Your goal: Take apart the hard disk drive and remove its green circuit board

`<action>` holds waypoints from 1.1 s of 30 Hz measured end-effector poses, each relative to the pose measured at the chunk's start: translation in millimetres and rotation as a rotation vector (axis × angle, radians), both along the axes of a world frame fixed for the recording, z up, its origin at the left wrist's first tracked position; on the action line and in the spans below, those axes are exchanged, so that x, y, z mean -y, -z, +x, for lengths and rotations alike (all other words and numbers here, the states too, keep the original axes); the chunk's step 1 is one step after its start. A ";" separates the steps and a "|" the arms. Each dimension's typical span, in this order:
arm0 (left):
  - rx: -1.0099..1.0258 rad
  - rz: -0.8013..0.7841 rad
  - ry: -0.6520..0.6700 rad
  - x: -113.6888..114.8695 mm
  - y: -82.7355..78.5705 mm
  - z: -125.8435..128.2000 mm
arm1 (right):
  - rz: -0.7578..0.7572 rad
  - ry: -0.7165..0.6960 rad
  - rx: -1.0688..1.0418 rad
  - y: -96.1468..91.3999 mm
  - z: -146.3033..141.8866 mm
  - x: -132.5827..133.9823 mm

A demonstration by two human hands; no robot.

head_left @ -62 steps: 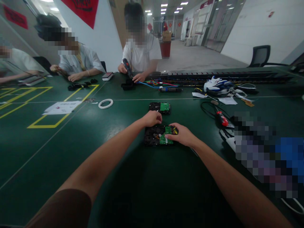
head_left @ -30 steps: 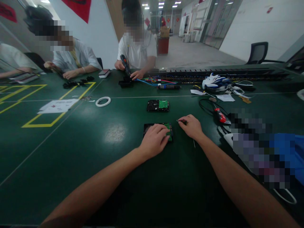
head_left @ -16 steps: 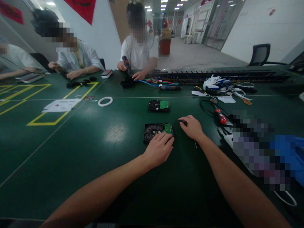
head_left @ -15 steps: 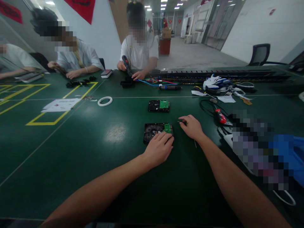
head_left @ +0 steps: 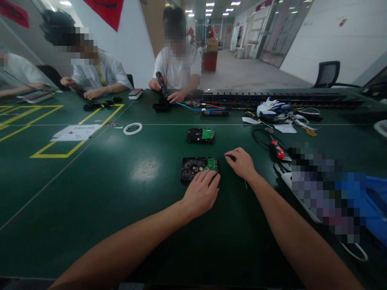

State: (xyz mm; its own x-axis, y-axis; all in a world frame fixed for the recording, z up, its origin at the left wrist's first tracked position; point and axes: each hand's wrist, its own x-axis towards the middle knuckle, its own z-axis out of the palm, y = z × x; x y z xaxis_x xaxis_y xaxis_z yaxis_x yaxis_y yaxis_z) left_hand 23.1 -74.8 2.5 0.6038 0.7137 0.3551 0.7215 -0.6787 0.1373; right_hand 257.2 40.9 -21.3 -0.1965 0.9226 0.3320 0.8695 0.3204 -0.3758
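Note:
My left hand (head_left: 203, 192) grips the near right edge of a hard drive (head_left: 192, 167), its fingers bent over the corner. The drive lies flat on the green table, with a round dark casing and a green circuit board showing; my fingers hide part of it. To its right, my right hand (head_left: 242, 164) is closed around a slim screwdriver (head_left: 231, 157). The dark handle sticks out past the fingertips, and a thin metal shaft shows below the palm. A second hard drive (head_left: 200, 135) rests farther back, apart from both hands.
A white ring (head_left: 133, 129) and paper sheets (head_left: 75, 132) lie to the left. At right are a red-handled tool (head_left: 277, 150), gloves (head_left: 272, 107) and a blue item (head_left: 373, 205). Across the table, a co-worker (head_left: 178, 68) holds a power screwdriver (head_left: 161, 82) near colored wires (head_left: 208, 106).
The whole view has shifted slightly. My left hand stays on the hard drive, and my right hand keeps hold of the screwdriver with hardly any movement.

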 end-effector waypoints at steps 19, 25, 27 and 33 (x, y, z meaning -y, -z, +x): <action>0.029 0.013 0.058 -5.8 -2.5 -7.9 | 0.002 -0.009 0.029 1.1 -2.3 -1.5; 0.035 0.003 0.062 -6.2 -2.2 -8.7 | -0.013 -0.023 0.018 -0.2 -2.2 -2.6; 0.035 -0.001 0.061 -6.1 -2.5 -9.0 | -0.015 -0.040 0.020 -0.4 -2.5 -3.2; 0.040 -0.007 0.067 -6.7 -1.7 -10.1 | -0.027 -0.050 0.046 -0.5 -3.3 -5.2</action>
State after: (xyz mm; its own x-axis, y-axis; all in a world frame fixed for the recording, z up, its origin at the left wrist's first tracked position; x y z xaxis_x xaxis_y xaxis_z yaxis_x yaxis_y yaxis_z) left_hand 13.0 -68.1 4.2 0.6357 0.6744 0.3756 0.6680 -0.7244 0.1700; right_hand 253.8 46.1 -20.8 -0.2569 0.9197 0.2970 0.8691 0.3543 -0.3452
